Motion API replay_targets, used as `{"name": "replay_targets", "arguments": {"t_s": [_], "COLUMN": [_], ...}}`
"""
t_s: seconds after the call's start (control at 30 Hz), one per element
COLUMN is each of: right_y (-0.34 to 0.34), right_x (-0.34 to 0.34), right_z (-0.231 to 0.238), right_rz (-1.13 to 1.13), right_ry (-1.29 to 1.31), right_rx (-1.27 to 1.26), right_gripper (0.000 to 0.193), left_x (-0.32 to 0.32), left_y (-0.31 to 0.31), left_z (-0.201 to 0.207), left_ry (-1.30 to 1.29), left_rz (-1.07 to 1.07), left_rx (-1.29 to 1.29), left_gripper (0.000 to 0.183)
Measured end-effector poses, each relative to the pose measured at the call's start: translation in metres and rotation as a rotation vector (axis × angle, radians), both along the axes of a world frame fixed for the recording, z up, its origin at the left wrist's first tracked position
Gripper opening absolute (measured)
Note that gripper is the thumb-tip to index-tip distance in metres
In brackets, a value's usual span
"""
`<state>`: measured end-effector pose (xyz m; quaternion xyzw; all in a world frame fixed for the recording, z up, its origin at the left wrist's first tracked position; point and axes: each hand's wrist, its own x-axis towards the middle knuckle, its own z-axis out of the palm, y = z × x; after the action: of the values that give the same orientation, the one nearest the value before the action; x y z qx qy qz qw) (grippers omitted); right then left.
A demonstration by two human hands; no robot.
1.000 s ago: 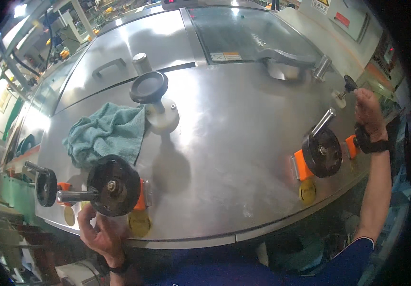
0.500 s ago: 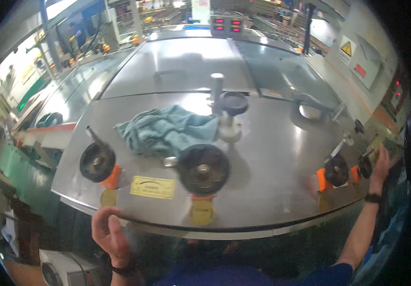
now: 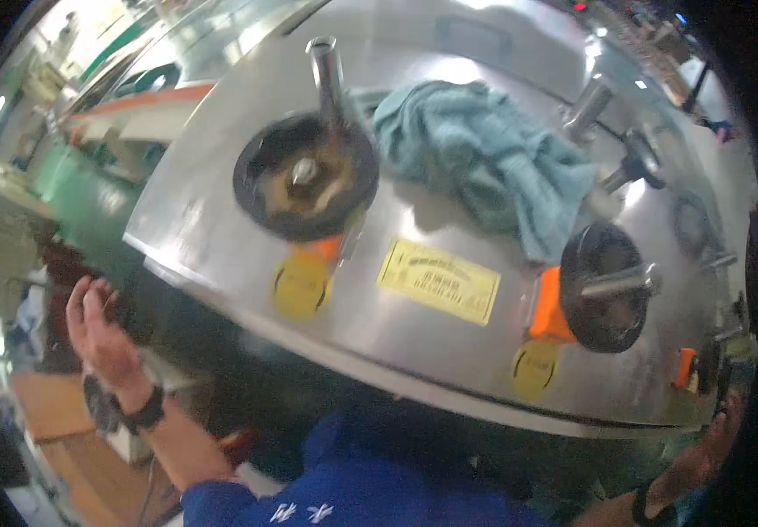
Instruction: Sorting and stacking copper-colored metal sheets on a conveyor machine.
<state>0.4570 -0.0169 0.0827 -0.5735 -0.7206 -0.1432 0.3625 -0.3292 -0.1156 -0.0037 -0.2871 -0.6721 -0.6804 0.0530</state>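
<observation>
My left hand (image 3: 102,334) is off the front left corner of the metal machine top (image 3: 370,307), its fingers loosely bent and apart with nothing in them. The nearest control to it is a black handwheel (image 3: 264,206) with a shiny upright crank handle. At the far right rim my right hand (image 3: 723,430) is by the machine's front edge, small and blurred, its fingers hard to make out. A crumpled teal cloth (image 3: 484,158) lies on the metal between the left handwheel and a second black handwheel (image 3: 603,303). Neither hand touches the cloth.
A yellow label (image 3: 438,279) and round yellow stickers (image 3: 301,286) are on the panel by orange blocks (image 3: 553,307). Behind the cloth a metal post (image 3: 588,105) and a black knob (image 3: 641,162) stick up. Brown boxes (image 3: 80,448) stand low at the left.
The view has turned left and closer to the left handwheel. My left hand has swung out left from the machine's front edge. My right hand has come away from the far-right handwheel.
</observation>
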Motion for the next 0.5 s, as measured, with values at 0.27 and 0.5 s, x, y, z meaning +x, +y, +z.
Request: {"name": "replay_targets", "arguments": {"t_s": [0.27, 0.5], "right_y": [0.001, -0.028], "right_x": [-0.217, -0.42], "right_z": [0.017, 0.008], "right_rz": [-0.164, 0.046], "right_ry": [0.053, 0.089], "right_rx": [0.072, 0.136], "right_gripper": [0.021, 0.022], "left_x": [-0.17, -0.325], "left_y": [-0.028, -0.037], "left_z": [-0.061, -0.057], "left_ry": [-0.368, -0.349], "left_rz": [-0.149, -0.161], "left_rx": [0.078, 0.098], "left_gripper": [0.028, 0.026]}}
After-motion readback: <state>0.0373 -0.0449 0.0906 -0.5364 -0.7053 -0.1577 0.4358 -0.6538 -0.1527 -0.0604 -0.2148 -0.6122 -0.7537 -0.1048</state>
